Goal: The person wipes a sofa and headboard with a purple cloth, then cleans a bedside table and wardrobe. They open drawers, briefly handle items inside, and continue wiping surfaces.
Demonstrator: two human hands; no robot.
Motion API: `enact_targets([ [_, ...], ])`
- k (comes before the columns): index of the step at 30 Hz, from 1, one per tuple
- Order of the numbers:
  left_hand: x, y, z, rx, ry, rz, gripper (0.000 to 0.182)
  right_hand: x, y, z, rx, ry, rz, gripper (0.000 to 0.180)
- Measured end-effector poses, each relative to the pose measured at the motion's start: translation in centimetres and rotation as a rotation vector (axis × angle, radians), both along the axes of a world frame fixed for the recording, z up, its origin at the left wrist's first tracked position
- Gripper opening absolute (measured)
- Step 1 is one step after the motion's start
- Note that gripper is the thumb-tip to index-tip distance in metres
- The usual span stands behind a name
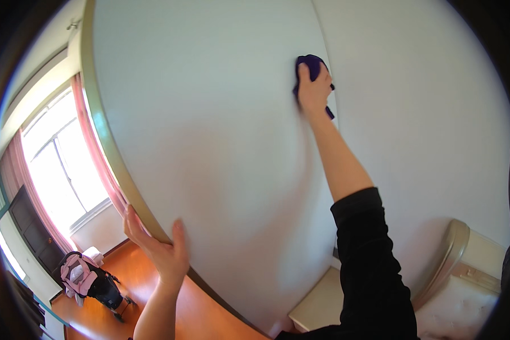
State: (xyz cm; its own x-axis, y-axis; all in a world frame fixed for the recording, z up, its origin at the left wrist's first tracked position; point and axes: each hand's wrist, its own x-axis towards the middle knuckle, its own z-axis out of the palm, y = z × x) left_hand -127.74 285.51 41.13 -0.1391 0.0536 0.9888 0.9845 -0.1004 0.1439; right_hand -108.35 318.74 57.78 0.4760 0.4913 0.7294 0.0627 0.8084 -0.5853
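Observation:
My right hand (315, 91) holds a dark purple cloth (312, 63) flat against a large pale, glossy panel (208, 85), high up near its right side. Folds of the cloth stick out around the fingers, and one end hangs beside the wrist. Lower down, at the panel's gold-coloured edge trim (146, 216), my left hand (163, 255) grips the edge. Its fingers reach around the outer side while the thumb lies on the panel's face. A soft shadow of my arm falls across the panel.
A white wall (412, 110) meets the panel at right. Below are a cream bedside cabinet (318, 301) and a tufted headboard (459, 306). At left, a pink stroller (83, 276) stands on the wooden floor (199, 310), near a window (63, 161) with pink curtains and a dark door (36, 229).

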Motion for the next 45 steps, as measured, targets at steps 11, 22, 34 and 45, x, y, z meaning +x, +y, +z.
enact_targets([
  [11,0.3,-0.3,-5.3,-0.113,-0.134,-0.05,0.076,-6.8,-17.1,-25.0,1.367,-0.699,0.216,0.034],
  [22,-0.8,-0.8,-8.6,-0.113,-0.148,0.023,0.075,0.2,1.5,-29.5,-0.202,0.162,0.076,0.061],
  [34,-0.3,-0.6,-9.1,-0.146,-0.13,0.104,0.074,-6.1,-19.5,-43.7,0.395,-0.442,0.289,0.038],
  [45,0.4,-1.1,-9.3,-0.136,-0.18,0.192,0.077,-0.4,0.5,-47.4,-0.513,0.28,0.274,0.068],
])
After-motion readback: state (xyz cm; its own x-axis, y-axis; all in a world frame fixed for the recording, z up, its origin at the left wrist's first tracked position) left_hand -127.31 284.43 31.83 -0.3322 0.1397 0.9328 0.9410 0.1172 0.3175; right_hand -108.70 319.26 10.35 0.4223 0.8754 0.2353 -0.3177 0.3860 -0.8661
